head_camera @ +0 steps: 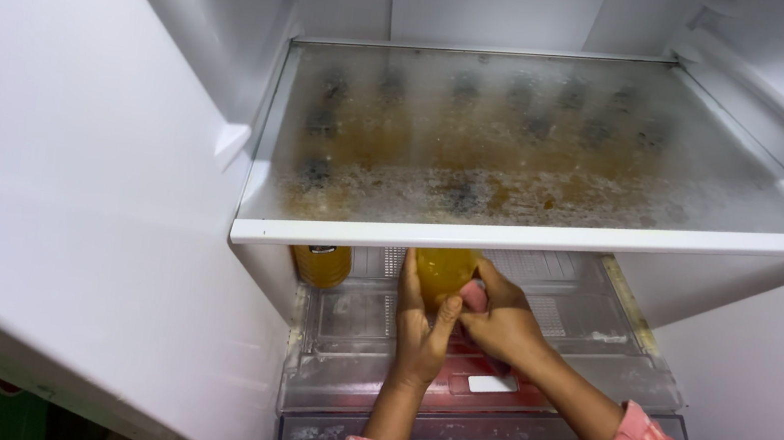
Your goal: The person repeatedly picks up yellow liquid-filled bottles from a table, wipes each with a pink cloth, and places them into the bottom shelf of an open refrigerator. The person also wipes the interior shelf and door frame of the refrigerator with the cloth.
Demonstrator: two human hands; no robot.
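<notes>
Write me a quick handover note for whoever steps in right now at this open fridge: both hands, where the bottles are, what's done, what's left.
Left hand: wrapped around the left side of the yellow-orange plastic bottle of liquid, under the fogged glass shelf.
Right hand: fingers on the same bottle's right side, near a small pink thing I cannot identify.
A second yellow-orange bottle stands to the left, on the clear plastic drawer lid.
Done: one bottle stands in place, untouched.
Left: the held bottle is not yet released; the shelf above is stained and misted.
</notes>
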